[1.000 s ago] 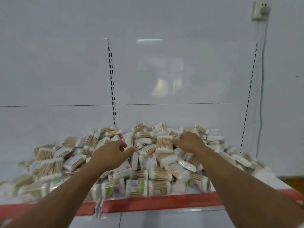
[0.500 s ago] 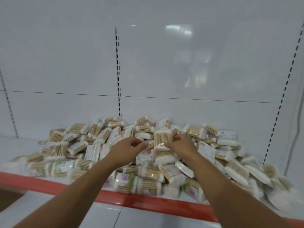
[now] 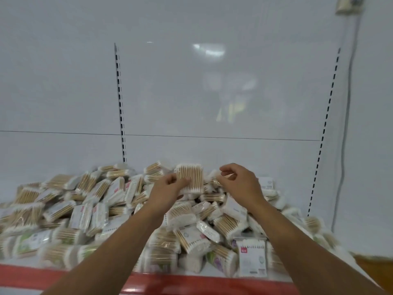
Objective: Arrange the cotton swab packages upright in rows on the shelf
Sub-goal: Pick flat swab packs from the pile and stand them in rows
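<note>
A big loose heap of cotton swab packages [image 3: 102,201] covers the white shelf [image 3: 212,270] behind its red front lip. My left hand [image 3: 168,191] holds one cotton swab package [image 3: 190,177] upright above the middle of the heap, thumb across its lower front. My right hand [image 3: 240,180] hovers just right of that package with fingers loosely curled and nothing in it. One package [image 3: 252,258] stands upright at the front right of the shelf.
The red shelf edge [image 3: 191,285] runs across the bottom. A white back panel with slotted uprights [image 3: 120,103] rises behind the heap. A wall socket and cable [image 3: 348,5] are at the top right. A brown surface [image 3: 374,267] shows at the lower right.
The package that my right hand held is now in my left hand, lifted higher above the heap. My right hand has let go and moved off to the right. The camera view shifted.
</note>
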`<state>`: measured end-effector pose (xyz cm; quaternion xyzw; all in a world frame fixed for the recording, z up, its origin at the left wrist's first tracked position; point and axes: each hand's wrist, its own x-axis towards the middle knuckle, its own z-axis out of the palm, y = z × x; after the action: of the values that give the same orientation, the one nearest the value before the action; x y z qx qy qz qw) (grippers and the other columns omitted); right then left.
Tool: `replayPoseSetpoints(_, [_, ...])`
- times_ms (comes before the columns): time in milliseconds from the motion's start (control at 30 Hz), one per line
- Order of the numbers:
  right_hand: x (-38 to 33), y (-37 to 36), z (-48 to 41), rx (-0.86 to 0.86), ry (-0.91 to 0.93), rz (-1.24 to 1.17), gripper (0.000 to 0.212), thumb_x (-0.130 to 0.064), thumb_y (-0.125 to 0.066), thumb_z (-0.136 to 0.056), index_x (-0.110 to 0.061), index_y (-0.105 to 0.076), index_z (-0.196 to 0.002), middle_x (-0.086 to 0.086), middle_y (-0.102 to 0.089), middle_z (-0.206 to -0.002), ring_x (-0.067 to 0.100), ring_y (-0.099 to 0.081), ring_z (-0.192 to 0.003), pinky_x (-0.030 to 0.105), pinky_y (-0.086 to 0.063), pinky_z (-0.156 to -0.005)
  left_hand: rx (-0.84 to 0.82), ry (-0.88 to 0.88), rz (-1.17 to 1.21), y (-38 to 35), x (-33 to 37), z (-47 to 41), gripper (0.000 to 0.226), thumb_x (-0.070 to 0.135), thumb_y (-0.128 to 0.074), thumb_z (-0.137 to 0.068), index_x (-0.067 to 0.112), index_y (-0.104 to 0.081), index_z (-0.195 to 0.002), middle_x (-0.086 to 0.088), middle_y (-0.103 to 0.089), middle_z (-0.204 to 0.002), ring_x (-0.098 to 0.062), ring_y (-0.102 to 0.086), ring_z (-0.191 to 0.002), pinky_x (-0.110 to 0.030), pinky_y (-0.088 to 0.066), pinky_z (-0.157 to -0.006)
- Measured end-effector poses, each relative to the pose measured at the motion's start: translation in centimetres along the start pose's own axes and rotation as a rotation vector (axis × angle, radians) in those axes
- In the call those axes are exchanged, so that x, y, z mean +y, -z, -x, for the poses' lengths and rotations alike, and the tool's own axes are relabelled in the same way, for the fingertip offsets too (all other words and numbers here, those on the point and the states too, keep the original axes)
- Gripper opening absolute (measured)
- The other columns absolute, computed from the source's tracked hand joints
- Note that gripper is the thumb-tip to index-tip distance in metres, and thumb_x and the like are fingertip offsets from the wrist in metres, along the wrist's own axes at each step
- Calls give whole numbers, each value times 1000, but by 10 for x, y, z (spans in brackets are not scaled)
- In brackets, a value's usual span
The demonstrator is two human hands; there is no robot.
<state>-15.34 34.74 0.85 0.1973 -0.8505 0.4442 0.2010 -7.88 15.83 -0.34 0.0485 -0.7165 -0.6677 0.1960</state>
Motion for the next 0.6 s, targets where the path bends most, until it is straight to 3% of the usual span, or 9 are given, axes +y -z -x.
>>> replayPoseSetpoints(67, [13,4,-7,-44,69,313,40,-32,-67,-89,-26,-59,-127,-6,-60,-125,16,-53,-116,37,-46,-96,-1,2,-10,-1,0,0,22,22,-65,-95,3,-69,-105,-11,-71,-109,-21,-67,-103,-29,-55,-88])
replayPoseSetpoints(133, [20,-3,-9,-157,76,471,49,-33,-65,-89,-24,-52,-136,-2,-52,-135,20,-44,-126,35,-42,-99,-11,5,-13,-2,1,1,16,20,-64,-96,8,-68,-106,-7,-72,-105,-18,-69,-97,-26,-56,-83])
replayPoseSetpoints(367, [30,-8,-13,-40,166,589,34,-32,-57,-96,-29,-58,-129,-9,-59,-125,15,-50,-117,30,-42,-88,28,45,-11,2,-7,-2,19,14,-61,-97,13,-61,-116,-8,-67,-111,-22,-68,-101,-30,-58,-85])
replayPoseSetpoints(500, [31,5,-9,61,213,485,30,-35,-56,-97,-29,-63,-126,-12,-65,-121,12,-59,-109,26,-43,-87,49,84,96,-3,-10,-5,20,11,-56,-99,9,-61,-119,-7,-67,-113,-20,-67,-101,-27,-57,-80])
replayPoseSetpoints(600, [23,17,-7,201,136,181,23,-32,-65,-93,-24,-71,-114,-9,-71,-108,12,-65,-97,23,-45,-78,51,106,141,-12,-6,-5,17,10,-54,-100,7,-60,-116,-7,-66,-111,-19,-65,-97,-26,-56,-78])
